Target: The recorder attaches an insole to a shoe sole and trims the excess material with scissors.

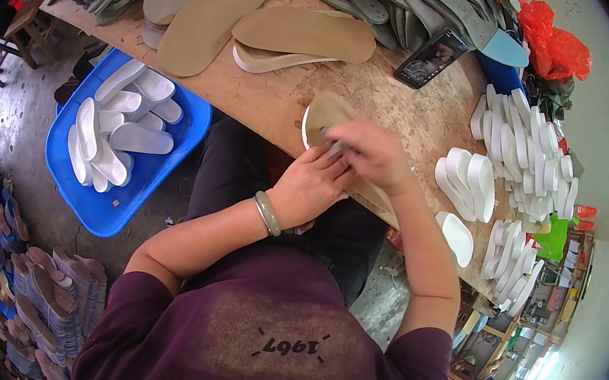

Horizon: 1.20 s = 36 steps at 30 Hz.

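Both hands busy at the near edge of the desk (404, 104). Left hand (310, 187), with a pale bangle (268, 213) on the wrist, closed around the near end of one tan insole (326, 114), white-rimmed, lying tilted over the desk edge. Right hand (373, 153) curled over the same insole, fingers pinched on a small grey tool (337, 149); kind of tool too blurred to tell.

Counted on the desk: three large tan soles (212, 14) spread flat beyond the insole, one more pale sole edge beneath them. One phone (431, 58) lying face up, screen lit, right of the tan soles. Grey-green soles (386, 4) fanned along the far edge, too many and too overlapped to count. White heel pieces (520, 147) in rows on the right, dozens, count not possible; four or so stood apart nearest the right hand (467, 180). One orange plastic bag (554, 42) at the far right corner.

One blue tray (173, 160) on the floor left of the knees, holding roughly a dozen white pieces (111, 138).

Desk surface: bare worn wood, scuffed and stained. Floor (19, 120) grey concrete. Stacks of dark and brown soles (44, 295) piled at lower left. One wooden stool (18, 30) at far left. Cluttered shelves (555, 294) at lower right.
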Motion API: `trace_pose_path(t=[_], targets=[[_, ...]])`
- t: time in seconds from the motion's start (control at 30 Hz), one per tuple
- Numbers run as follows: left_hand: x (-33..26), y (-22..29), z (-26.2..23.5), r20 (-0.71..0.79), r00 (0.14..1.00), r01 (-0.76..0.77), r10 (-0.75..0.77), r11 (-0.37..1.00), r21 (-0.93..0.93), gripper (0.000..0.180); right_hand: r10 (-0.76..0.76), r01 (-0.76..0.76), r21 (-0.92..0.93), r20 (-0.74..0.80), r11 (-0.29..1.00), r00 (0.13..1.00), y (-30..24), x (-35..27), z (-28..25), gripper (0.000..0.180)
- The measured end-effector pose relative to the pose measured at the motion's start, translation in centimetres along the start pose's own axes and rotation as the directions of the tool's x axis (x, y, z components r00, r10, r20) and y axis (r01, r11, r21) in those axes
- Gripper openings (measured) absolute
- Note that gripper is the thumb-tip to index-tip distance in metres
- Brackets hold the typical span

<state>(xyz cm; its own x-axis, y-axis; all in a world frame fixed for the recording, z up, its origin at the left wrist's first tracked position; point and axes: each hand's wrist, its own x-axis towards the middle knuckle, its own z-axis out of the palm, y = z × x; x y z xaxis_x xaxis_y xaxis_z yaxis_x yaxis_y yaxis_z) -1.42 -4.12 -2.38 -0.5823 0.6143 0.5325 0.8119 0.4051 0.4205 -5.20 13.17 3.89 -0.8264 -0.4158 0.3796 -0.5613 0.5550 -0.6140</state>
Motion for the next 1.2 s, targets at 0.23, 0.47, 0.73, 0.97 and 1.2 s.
trace_pose_path(t=[0.23,0.47,0.73,0.97,1.2], targets=[[0.0,-0.2,0.5,-0.017,0.999,-0.035,0.035,0.999,0.029,0.045,-0.267,0.290,-0.280,0.117,0.915,0.957,2.1,1.9,0.6,0.045],[0.4,-0.3,0.7,-0.056,0.997,-0.044,0.045,0.999,0.013,0.045,0.665,-0.324,0.680,-0.323,0.658,0.674,2.6,3.4,1.6,0.028],[-0.5,-0.6,0.7,-0.008,1.000,-0.016,0.016,1.000,-0.023,0.042,0.142,-0.127,0.153,-0.095,0.980,0.985,0.2,0.9,0.7,0.026],[-0.2,-0.5,0.5,-0.101,0.994,-0.059,0.046,0.990,-0.131,0.039,-0.323,0.412,-0.208,0.357,0.887,0.876,2.0,2.4,0.4,0.045],[0.3,-0.8,0.2,-0.074,0.997,-0.043,0.038,0.997,-0.068,0.040,0.619,-0.420,0.596,-0.171,0.685,0.766,2.3,4.2,2.0,0.022]])
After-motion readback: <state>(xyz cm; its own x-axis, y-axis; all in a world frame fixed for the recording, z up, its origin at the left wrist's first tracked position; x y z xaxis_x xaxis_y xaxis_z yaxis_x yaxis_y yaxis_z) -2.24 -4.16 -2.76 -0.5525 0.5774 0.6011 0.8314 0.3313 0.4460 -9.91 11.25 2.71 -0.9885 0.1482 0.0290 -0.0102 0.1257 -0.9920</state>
